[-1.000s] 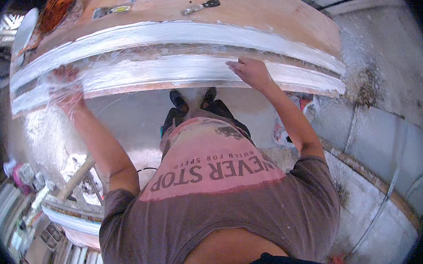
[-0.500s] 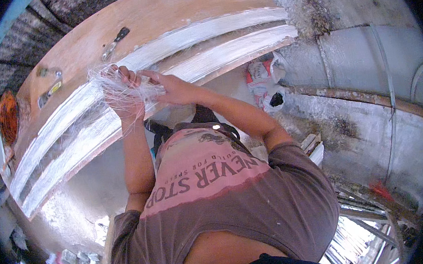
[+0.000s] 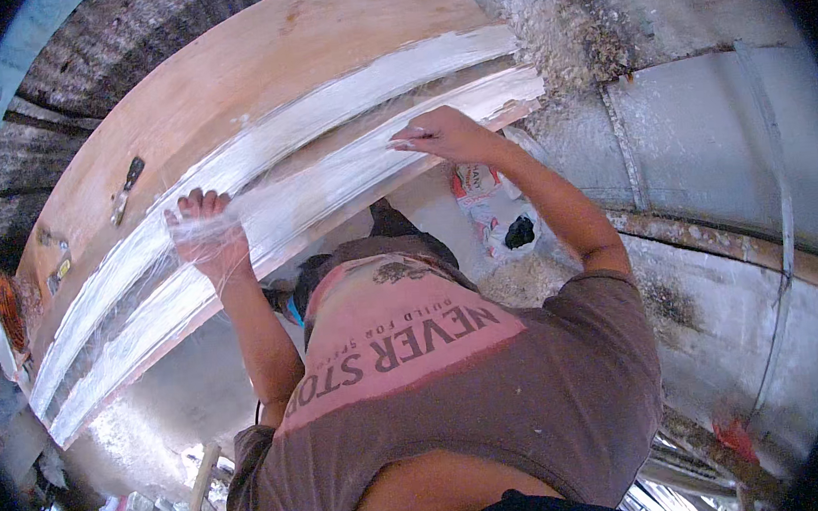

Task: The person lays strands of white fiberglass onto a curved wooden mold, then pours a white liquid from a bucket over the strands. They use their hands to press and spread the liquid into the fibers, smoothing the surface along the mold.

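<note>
My left hand (image 3: 212, 242) is closed around a loose bundle of thin white fibre strands (image 3: 197, 226), above the left part of the table. Its wisps spread out toward the right. Off to the right, my right hand (image 3: 446, 137) is pinched at the fingertips, with a few white fibres (image 3: 400, 143) showing between them. Below both hands lie two long white strips (image 3: 345, 172), side by side along the near edge of the table, with a brownish gap between them. Stray fibres lie across this gap.
The brown tabletop (image 3: 222, 73) carries a black-handled scraper (image 3: 127, 189) and a second small tool (image 3: 60, 270) at left. An orange round container (image 3: 10, 311) stands by the left end. A red-and-white bag (image 3: 476, 197) lies on the floor near the wall (image 3: 706, 117).
My hands were together at the fibre bundle; now my right hand has pulled away to the right with some strands. My left hand has lowered slightly, still gripping the bundle.
</note>
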Demonstrator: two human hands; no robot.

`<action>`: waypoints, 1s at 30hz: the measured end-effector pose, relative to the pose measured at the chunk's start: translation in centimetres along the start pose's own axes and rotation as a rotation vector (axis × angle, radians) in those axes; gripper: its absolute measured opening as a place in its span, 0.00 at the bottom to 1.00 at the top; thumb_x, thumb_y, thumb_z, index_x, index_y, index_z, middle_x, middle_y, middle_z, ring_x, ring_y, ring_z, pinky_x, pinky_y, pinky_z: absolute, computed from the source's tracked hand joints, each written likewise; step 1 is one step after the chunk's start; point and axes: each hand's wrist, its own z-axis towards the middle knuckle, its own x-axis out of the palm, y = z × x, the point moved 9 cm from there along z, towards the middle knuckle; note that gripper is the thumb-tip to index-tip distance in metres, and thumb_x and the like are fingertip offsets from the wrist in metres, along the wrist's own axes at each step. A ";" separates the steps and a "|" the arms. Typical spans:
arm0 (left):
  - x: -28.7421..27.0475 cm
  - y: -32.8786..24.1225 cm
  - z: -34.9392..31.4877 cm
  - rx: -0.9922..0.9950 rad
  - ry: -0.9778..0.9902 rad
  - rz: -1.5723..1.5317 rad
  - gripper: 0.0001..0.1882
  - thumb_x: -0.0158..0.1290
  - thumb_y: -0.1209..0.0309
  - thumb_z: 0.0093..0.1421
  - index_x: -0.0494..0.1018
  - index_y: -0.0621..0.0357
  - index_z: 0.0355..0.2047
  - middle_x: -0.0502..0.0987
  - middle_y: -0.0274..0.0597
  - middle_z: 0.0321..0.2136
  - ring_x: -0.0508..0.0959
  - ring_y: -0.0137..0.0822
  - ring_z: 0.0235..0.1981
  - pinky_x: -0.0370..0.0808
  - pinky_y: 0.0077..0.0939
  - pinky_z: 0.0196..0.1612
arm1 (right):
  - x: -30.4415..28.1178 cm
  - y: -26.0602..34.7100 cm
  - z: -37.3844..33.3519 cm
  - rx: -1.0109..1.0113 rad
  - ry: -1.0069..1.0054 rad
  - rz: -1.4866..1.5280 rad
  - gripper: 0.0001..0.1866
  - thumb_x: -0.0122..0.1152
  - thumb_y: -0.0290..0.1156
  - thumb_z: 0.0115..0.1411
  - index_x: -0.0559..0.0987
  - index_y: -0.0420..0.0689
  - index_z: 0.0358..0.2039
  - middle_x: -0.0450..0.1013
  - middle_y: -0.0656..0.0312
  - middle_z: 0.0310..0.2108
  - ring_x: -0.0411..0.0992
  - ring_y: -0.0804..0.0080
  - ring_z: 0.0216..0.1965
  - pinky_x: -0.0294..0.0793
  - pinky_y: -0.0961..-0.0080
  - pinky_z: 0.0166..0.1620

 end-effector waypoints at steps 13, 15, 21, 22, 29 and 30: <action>2.5 5.8 -0.5 0.303 -0.227 0.237 0.12 0.44 0.61 0.65 0.66 0.54 0.29 0.60 0.33 0.20 0.58 0.31 0.21 0.62 0.26 0.28 | -16.8 -32.3 -13.4 0.311 0.157 -1.182 0.32 0.65 0.38 0.51 0.69 0.51 0.58 0.69 0.50 0.53 0.67 0.56 0.55 0.64 0.61 0.59; 0.5 7.1 0.0 0.208 -0.054 0.272 0.12 0.42 0.59 0.66 0.67 0.52 0.33 0.68 0.38 0.28 0.66 0.36 0.28 0.66 0.34 0.35 | -13.9 -29.7 -9.9 0.315 0.173 -0.736 0.41 0.69 0.38 0.47 0.62 0.47 0.62 0.64 0.47 0.57 0.61 0.54 0.60 0.59 0.61 0.62; 5.4 23.3 -0.8 -0.016 -0.048 0.178 0.19 0.39 0.55 0.67 0.70 0.56 0.31 0.66 0.39 0.24 0.65 0.33 0.24 0.66 0.28 0.30 | -0.6 -5.3 -1.5 -0.182 0.039 0.362 0.51 0.73 0.42 0.47 0.54 0.42 0.65 0.62 0.49 0.59 0.60 0.57 0.61 0.55 0.66 0.64; 5.7 25.3 -0.1 -0.233 0.155 0.051 0.18 0.37 0.56 0.68 0.70 0.56 0.33 0.66 0.39 0.24 0.66 0.34 0.25 0.67 0.29 0.32 | 0.7 -3.4 -0.9 -0.165 0.093 0.471 0.48 0.72 0.42 0.49 0.56 0.41 0.64 0.64 0.49 0.58 0.62 0.57 0.59 0.58 0.67 0.62; 8.6 19.9 0.5 -0.088 0.031 0.156 0.13 0.40 0.61 0.68 0.67 0.55 0.33 0.68 0.39 0.28 0.66 0.34 0.29 0.66 0.31 0.37 | -3.8 -9.3 -2.7 0.058 0.076 0.387 0.19 0.62 0.38 0.60 0.76 0.44 0.49 0.77 0.61 0.32 0.70 0.80 0.33 0.72 0.78 0.39; 7.9 19.0 0.7 -0.155 0.151 0.059 0.10 0.42 0.64 0.67 0.67 0.55 0.32 0.67 0.39 0.28 0.65 0.34 0.30 0.66 0.30 0.38 | -5.9 -9.5 -3.2 -0.034 0.032 0.222 0.16 0.60 0.38 0.61 0.79 0.45 0.46 0.78 0.62 0.33 0.72 0.77 0.31 0.73 0.77 0.38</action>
